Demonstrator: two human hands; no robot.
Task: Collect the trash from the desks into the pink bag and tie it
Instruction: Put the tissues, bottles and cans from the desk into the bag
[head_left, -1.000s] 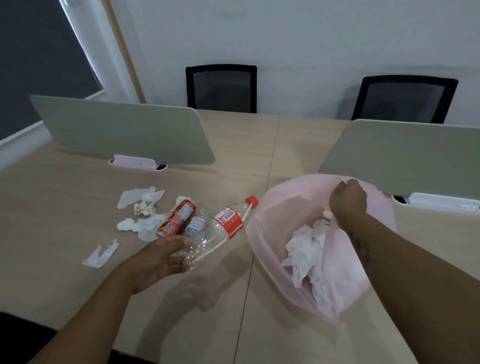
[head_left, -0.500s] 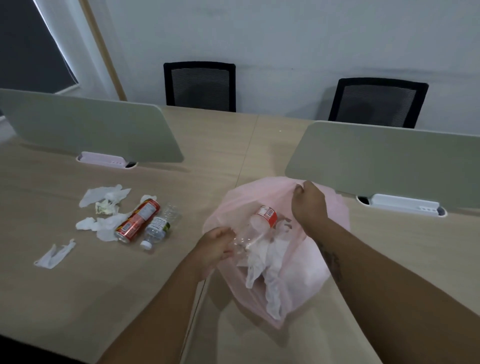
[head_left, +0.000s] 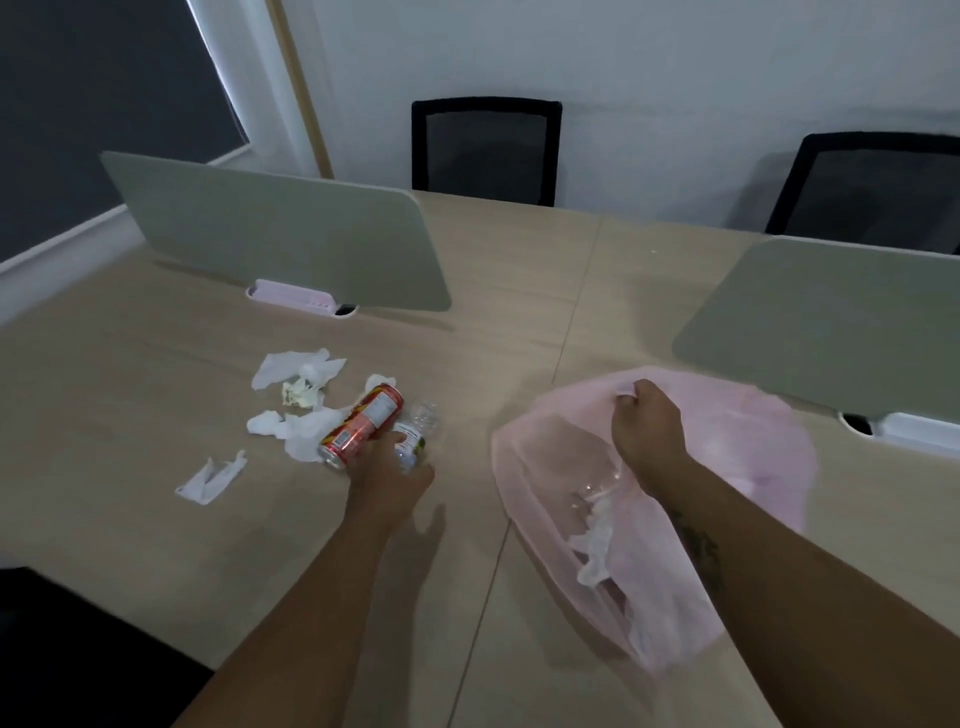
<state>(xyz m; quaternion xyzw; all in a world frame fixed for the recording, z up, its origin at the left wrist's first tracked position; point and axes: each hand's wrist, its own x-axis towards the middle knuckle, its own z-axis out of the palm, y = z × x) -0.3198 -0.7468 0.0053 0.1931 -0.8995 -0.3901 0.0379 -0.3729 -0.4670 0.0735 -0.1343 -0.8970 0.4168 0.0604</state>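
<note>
- The left hand (head_left: 387, 480), at the pink bag's mouth with a large bottle half a second ago, now sits mid-frame over the red can (head_left: 362, 425) and small clear bottle (head_left: 418, 431); whether its fingers have closed on either cannot be told.
- That large bottle now lies inside the pink bag (head_left: 660, 499), a blurred shape among white tissues.
- The right hand (head_left: 647, 428) still pinches the bag's rim, right of centre.
- Crumpled tissues (head_left: 298, 387) remain on the desk (head_left: 130, 415), left of the can.

Two black mesh chairs (head_left: 485, 148) against the white wall (head_left: 649, 78), two grey-green divider screens (head_left: 280, 234) standing on the tabletop (one each side), a dark window (head_left: 98, 104) far left
</note>
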